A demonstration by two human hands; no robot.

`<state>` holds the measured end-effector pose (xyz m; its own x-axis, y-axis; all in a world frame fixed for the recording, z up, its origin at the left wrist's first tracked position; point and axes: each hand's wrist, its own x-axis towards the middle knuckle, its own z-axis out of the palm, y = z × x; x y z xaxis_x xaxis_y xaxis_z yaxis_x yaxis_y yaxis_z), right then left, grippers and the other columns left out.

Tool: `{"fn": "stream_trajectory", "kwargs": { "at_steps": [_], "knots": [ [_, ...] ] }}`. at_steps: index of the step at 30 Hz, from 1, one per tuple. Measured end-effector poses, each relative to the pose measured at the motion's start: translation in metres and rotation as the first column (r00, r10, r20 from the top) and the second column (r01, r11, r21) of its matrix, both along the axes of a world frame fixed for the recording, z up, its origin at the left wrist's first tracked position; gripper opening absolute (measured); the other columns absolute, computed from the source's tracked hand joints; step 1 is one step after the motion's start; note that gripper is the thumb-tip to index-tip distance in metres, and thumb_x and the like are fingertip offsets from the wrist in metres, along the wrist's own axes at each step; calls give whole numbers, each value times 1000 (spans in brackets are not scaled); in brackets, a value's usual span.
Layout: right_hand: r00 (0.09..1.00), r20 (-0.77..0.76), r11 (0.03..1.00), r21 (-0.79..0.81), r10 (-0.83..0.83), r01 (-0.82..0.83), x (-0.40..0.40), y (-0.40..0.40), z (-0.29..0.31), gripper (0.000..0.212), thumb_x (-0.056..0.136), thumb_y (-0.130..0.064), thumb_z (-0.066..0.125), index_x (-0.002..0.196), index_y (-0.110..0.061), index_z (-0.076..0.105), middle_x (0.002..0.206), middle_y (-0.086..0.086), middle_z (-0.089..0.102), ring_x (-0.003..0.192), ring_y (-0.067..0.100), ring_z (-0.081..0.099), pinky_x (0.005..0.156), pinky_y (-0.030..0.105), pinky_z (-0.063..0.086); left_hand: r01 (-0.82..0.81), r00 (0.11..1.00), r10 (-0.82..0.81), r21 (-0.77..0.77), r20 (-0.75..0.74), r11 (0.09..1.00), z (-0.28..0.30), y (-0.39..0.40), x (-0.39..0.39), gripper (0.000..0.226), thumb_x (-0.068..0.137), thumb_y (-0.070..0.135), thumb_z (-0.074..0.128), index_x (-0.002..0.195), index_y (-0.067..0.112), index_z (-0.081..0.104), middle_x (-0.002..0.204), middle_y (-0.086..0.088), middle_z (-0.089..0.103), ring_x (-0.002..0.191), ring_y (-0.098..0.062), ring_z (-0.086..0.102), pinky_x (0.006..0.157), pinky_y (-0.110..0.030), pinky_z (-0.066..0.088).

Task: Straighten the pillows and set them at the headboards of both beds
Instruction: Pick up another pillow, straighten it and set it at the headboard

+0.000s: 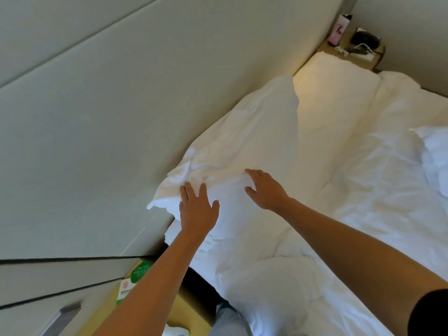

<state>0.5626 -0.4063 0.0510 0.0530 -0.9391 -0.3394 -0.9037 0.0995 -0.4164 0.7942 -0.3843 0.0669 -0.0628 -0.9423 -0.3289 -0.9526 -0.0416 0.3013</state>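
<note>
A white pillow [242,146] lies along the padded headboard [121,117] on the near side of the bed. My left hand [197,209] presses flat on its near end, fingers spread and straight. My right hand [264,190] rests on the pillow just to the right, fingers extended over a crease. A second pillow [337,90] lies farther along the headboard under warm lamp light. A corner of another white pillow [434,154] shows at the right edge.
A rumpled white duvet [363,202] covers the bed. A wooden nightstand [150,287] with a green card stands below my left arm. A far nightstand [356,50] carries a pink box, a dark object and a white power strip.
</note>
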Motion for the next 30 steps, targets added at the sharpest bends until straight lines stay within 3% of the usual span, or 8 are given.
{"fn": "stream_trajectory", "kwargs": {
  "at_steps": [5, 11, 16, 21, 26, 30],
  "knots": [
    [974, 8, 965, 133, -229, 225, -59, 83, 7, 62, 106, -46, 54, 160, -22, 38, 157, 10, 51, 144, 31, 49, 117, 43, 40, 150, 980, -137, 83, -142, 985, 7, 20, -53, 68, 102, 49, 47, 159, 17, 27, 169, -20, 13, 157, -33, 7, 123, -50, 28],
    [801, 77, 798, 184, -593, 574, -133, 256, 28, 54, 104, -51, 57, 151, -27, 49, 147, 5, 60, 133, 23, 60, 109, 37, 46, 356, 875, -242, 218, -420, 909, 28, 100, -155, 49, 100, 45, 56, 143, 19, 54, 148, -10, 52, 137, -27, 49, 110, -38, 39],
    [520, 136, 537, 167, -843, 827, -163, 449, 38, 41, 104, -46, 60, 140, -25, 60, 139, 0, 64, 126, 19, 63, 107, 31, 47, 570, 765, -357, 307, -535, 762, 33, 233, -230, 32, 100, 41, 58, 124, 21, 66, 125, 3, 68, 118, -17, 62, 97, -30, 46],
    [191, 224, 235, 189, -956, 954, -163, 652, 29, 38, 104, -47, 59, 135, -27, 63, 133, -7, 67, 121, 14, 65, 102, 27, 47, 752, 654, -542, 373, -527, 544, 30, 397, -307, 24, 105, 37, 50, 115, 24, 67, 105, 13, 63, 112, -20, 64, 92, -28, 42],
    [-92, 291, -19, 246, -952, 969, -162, 827, 7, 28, 102, -42, 64, 127, -28, 66, 121, -8, 70, 116, 11, 68, 105, 37, 54, 770, 638, -532, 476, -556, 426, 41, 556, -374, 12, 103, 30, 55, 97, 36, 64, 119, -2, 69, 112, -25, 66, 106, -50, 51],
    [-275, 307, -174, 318, -911, 932, -166, 926, -2, 26, 101, -45, 63, 124, -34, 65, 113, -16, 68, 110, 10, 68, 95, 40, 59, 792, 607, -551, 486, -573, 368, 52, 651, -414, 12, 100, 31, 57, 102, 32, 69, 122, -4, 70, 116, -24, 65, 107, -51, 49]
  ]
}}
